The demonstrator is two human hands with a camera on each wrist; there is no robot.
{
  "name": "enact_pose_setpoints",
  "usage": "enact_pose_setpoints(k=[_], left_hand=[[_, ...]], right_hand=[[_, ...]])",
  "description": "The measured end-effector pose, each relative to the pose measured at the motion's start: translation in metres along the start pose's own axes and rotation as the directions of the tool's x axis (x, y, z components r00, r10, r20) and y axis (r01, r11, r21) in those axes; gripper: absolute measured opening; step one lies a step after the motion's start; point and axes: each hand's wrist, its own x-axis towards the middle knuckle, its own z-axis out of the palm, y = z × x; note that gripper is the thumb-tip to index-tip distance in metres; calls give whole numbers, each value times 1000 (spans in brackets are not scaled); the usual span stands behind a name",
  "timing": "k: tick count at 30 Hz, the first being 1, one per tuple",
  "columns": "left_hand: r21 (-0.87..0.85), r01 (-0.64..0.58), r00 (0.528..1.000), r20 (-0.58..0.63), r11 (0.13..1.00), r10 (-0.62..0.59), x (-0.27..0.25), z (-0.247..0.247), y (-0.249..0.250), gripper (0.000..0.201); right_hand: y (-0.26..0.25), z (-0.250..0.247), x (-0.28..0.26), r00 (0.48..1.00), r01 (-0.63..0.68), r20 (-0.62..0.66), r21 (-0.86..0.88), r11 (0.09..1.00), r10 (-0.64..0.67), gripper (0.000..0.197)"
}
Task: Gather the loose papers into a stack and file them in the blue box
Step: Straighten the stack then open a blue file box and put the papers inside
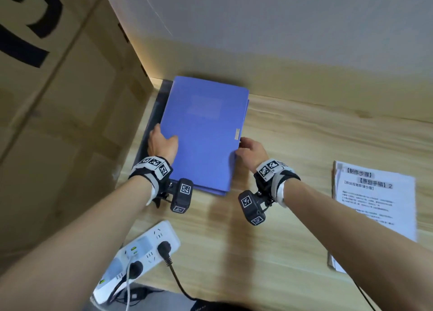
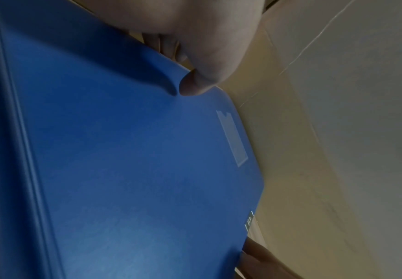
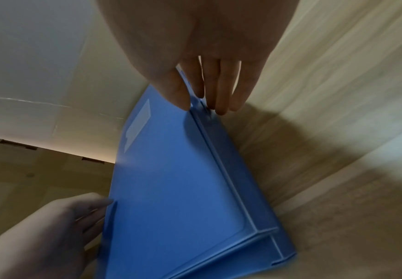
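Note:
The blue box [image 1: 203, 135] lies flat and closed on the wooden desk [image 1: 304, 151], near the far left corner. My left hand [image 1: 165, 137] grips its left edge, thumb [image 2: 195, 83] on the lid and fingers tucked underneath. At the right edge, beside the small metal clasp [image 1: 237, 133], my right hand [image 1: 243, 146] pinches the lid's rim, thumb on top and fingers [image 3: 221, 98] down the side wall. The right wrist view shows the box [image 3: 171, 188] with its lid slightly proud of the base. A stack of printed papers [image 1: 375, 205] lies to the right, apart from both hands.
A large cardboard box [image 1: 58, 99] stands close on the left and a pale wall runs behind the desk. A dark flat object [image 1: 150, 114] sticks out from under the blue box's left side. A white power strip [image 1: 140, 252] with plugged cables sits at the near edge.

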Motion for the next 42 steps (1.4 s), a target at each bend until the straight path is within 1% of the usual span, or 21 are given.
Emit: enact_pose_setpoints(k=[3, 6, 8, 11, 14, 16, 18, 20, 24, 27, 29, 30, 32, 34, 35, 37, 38, 40, 42], left_hand=[[-91, 35, 999, -25, 995, -37, -1, 4, 1, 69], [-208, 61, 997, -35, 976, -70, -10, 10, 5, 58], [-260, 80, 995, -32, 962, -91, -22, 18, 7, 59], [-287, 93, 995, -12, 954, -100, -47, 34, 10, 61], [-283, 76, 997, 26, 956, -72, -78, 55, 12, 61], [-270, 70, 996, 70, 960, -53, -100, 72, 10, 63], [-255, 54, 993, 116, 965, -24, -119, 92, 3, 69], [-227, 45, 990, 141, 973, -13, -137, 111, -4, 72], [-156, 17, 983, 181, 988, 12, -183, 134, 1, 65], [-56, -26, 976, 213, 998, 37, -208, 147, 0, 60], [61, -76, 964, 259, 995, 58, -218, 151, -5, 61], [127, -107, 954, 292, 986, 66, -221, 151, -8, 62], [234, -170, 927, 367, 957, 75, -224, 149, -9, 64], [335, -233, 902, 426, 913, 73, -224, 146, -5, 64], [401, -267, 892, 446, 876, 68, -222, 144, -3, 65], [524, -359, 875, 477, 772, 84, -224, 144, 7, 66], [558, -411, 860, 500, 721, 103, -227, 146, 13, 65], [586, -519, 808, 574, 623, 133, -239, 156, 26, 63], [601, -604, 750, 651, 524, 117, -256, 172, 37, 62]], right_hand=[[-1, -2, -4, 999, 37, 23, 31, 999, -38, 46], [1, -14, -10, 999, 41, 32, 92, 995, -44, 54], [8, -24, -17, 997, 63, 33, 87, 994, -66, 55], [27, -47, -32, 997, 76, 1, 74, 994, -76, 56], [48, -76, -52, 995, 89, -44, 72, 993, -86, 57], [65, -98, -65, 994, 80, -76, 88, 993, -73, 57], [83, -120, -78, 994, 59, -98, 108, 992, -48, 59], [103, -139, -88, 992, 35, -122, 95, 995, -23, 61], [138, -169, -102, 988, 27, -154, 35, 999, -21, 63], [151, -184, -111, 986, 26, -165, 31, 999, -21, 56], [155, -190, -115, 987, 21, -161, -1, 1000, -20, 53], [156, -193, -115, 988, 15, -153, 9, 1000, -13, 53], [158, -199, -112, 989, -18, -143, 62, 998, 27, 52], [160, -206, -107, 989, -62, -129, 93, 994, 74, 42], [161, -210, -106, 988, -78, -125, 104, 991, 91, 37], [160, -222, -105, 985, -92, -129, 146, 985, 112, 28], [160, -228, -106, 986, -92, -123, 170, 981, 114, 23], [160, -240, -109, 984, -95, -132, 197, 976, 122, 16], [167, -250, -109, 981, -95, -145, 216, 972, 128, 16]])
